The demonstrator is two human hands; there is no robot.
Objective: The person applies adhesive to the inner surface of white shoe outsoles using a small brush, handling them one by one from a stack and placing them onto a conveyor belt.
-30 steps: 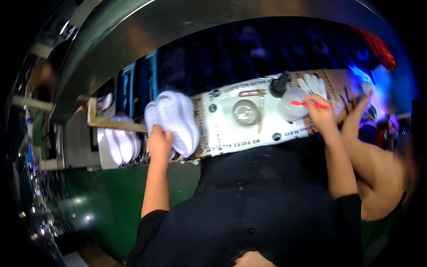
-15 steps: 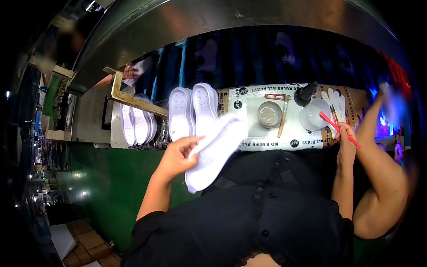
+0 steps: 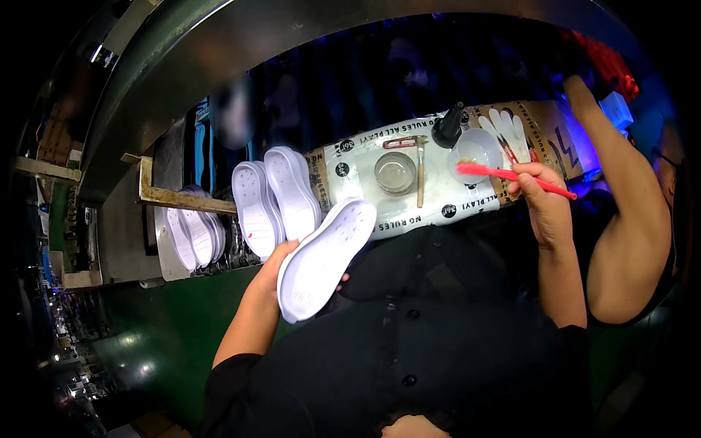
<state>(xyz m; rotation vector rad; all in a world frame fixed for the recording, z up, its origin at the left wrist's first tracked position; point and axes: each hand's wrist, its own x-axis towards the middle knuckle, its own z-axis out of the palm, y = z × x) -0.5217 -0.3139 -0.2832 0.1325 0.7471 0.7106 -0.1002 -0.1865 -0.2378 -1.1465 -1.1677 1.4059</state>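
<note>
A white shoe sole (image 3: 328,252) with a raised rim lies tilted in my left hand (image 3: 273,269), its hollow inner face up. My thumb is along its edge and the other fingers are mostly hidden beneath it. My right hand (image 3: 546,206) is closed round the handle of a slim red brush (image 3: 537,184), shaped like a toothbrush. The brush head points left, over the near side of a translucent plastic cup (image 3: 480,148). Left of the cup, a glass jar (image 3: 395,174) of clear liquid stands next to a wooden-handled brush (image 3: 420,175).
Paired white soles (image 3: 290,191) stand left of the plastic-covered bench top (image 3: 350,157), with more soles (image 3: 193,233) beyond a wooden frame (image 3: 182,198). A black bottle (image 3: 448,125) and white glove (image 3: 509,131) lie at the back. Another person's arm (image 3: 628,204) is at right.
The sole has turned so its inner face shows, and my left hand is now further under it. My right hand has raised the brush and levelled it over the cup. The view has shifted.
</note>
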